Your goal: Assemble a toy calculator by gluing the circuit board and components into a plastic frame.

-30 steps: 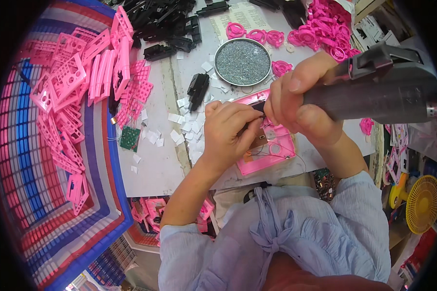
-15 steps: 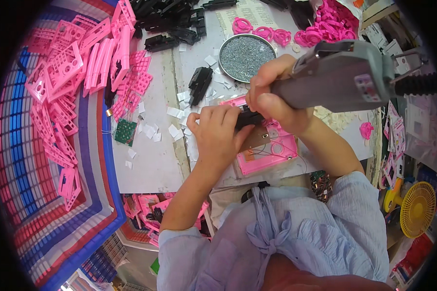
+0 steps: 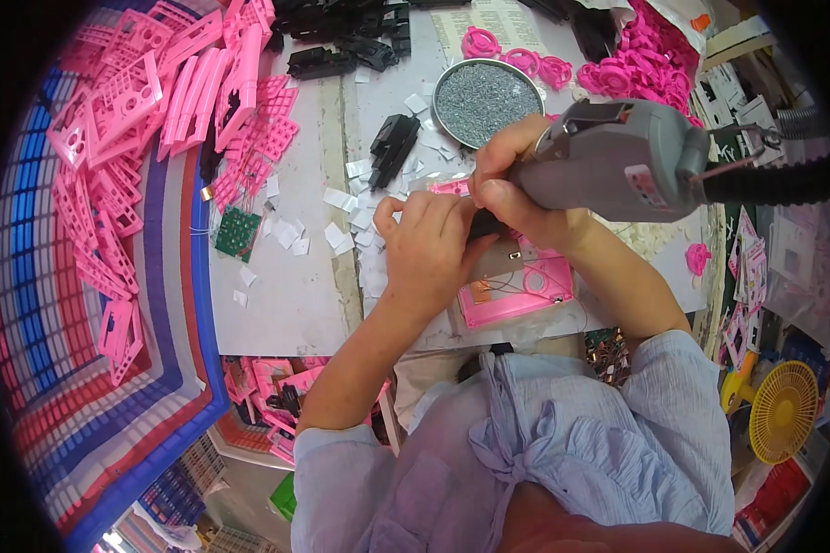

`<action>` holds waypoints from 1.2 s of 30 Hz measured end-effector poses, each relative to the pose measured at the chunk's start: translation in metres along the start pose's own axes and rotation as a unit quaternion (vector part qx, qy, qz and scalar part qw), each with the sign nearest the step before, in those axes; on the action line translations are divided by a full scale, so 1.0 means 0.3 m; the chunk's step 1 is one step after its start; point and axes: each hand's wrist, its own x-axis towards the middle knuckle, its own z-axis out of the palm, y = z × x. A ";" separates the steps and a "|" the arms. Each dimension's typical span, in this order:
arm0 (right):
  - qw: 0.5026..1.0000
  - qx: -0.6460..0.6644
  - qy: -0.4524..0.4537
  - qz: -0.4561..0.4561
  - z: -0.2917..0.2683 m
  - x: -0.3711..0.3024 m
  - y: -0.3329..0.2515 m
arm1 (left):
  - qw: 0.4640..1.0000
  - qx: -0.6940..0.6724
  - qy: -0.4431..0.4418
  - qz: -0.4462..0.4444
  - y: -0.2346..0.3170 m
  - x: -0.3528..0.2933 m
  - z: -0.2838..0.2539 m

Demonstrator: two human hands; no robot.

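Centre frame: left hand (image 3: pixel 431 247) pins the pink case (image 3: pixel 516 290) flat on the table (image 3: pixel 286 295), fingers curled down on it; right hand (image 3: pixel 516 189) is clenched round a grey driver (image 3: pixel 618 161). Case looks light, thin, stiff plastic w/ fine wires inside, prob. fragile, so grip by the rim. White paper tags (image 3: pixel 341 230) are scattered left of it; round tin (image 3: pixel 487 100) of screws at top; yellow fan (image 3: pixel 784 410) lower right.

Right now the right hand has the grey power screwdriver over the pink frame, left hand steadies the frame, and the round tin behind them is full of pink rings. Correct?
Not quite. In the head view the round tin holds grey screws, not pink rings; the pink rings lie on the table behind it. The rest stands: the right hand grips the grey power screwdriver over the pink frame, and the left hand steadies it.
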 end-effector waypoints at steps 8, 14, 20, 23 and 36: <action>0.997 0.079 0.017 -0.010 -0.030 0.011 -0.004 | 0.999 -0.011 -0.020 -0.025 0.002 0.002 -0.021; 0.988 0.149 0.043 0.002 -0.041 0.027 -0.067 | 0.994 -0.077 0.012 -0.072 0.023 0.061 -0.055; 0.979 0.194 0.068 -0.015 -0.030 0.028 -0.099 | 0.990 -0.134 0.010 -0.033 0.002 0.100 -0.037; 0.973 0.215 0.083 -0.031 -0.033 0.030 -0.115 | 0.989 -0.145 0.030 -0.031 0.004 0.101 -0.030; 0.974 0.216 0.056 -0.026 -0.026 0.021 -0.108 | 0.992 -0.129 0.000 -0.012 0.007 0.108 -0.071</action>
